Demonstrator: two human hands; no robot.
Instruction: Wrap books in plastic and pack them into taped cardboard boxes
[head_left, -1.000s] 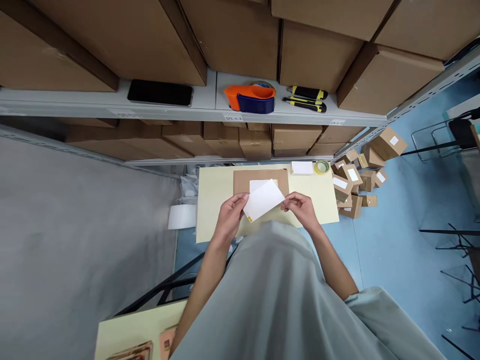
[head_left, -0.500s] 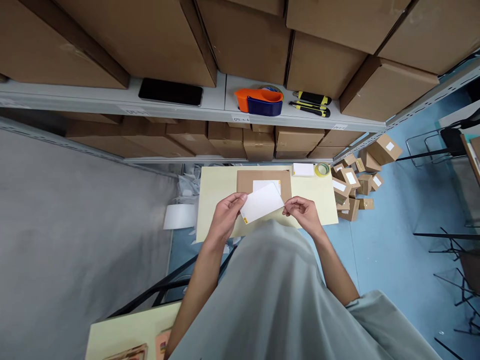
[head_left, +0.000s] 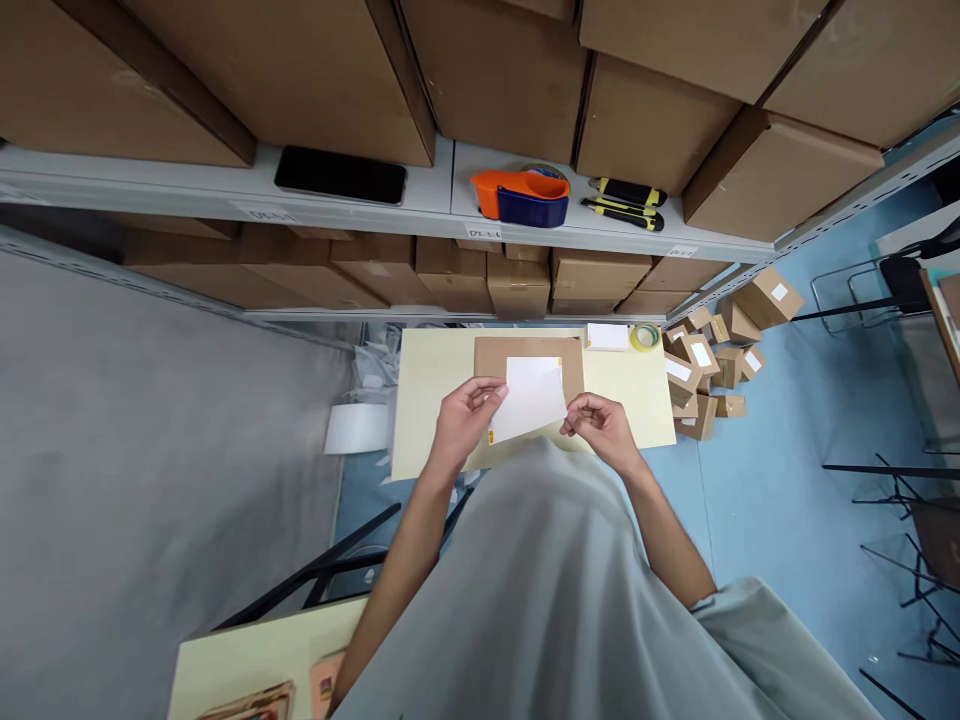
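A white label with a small yellow mark at its lower left corner is pinched at its left edge by my left hand. At its right corner, the fingertips of my right hand are closed on it. Beneath it lies a flat brown cardboard box, which bears another white label. The two labels overlap in view, and I cannot tell whether they touch. The box rests on a pale yellow table.
Behind the box are a stack of white labels and a tape roll. A shelf above holds a phone, an orange-and-blue tape dispenser, utility knives and cartons. Small parcels lie piled right of the table.
The held label has shifted slightly and now covers more of the label on the box. My left hand has turned a little and moved right; my right hand is nearly where it was.
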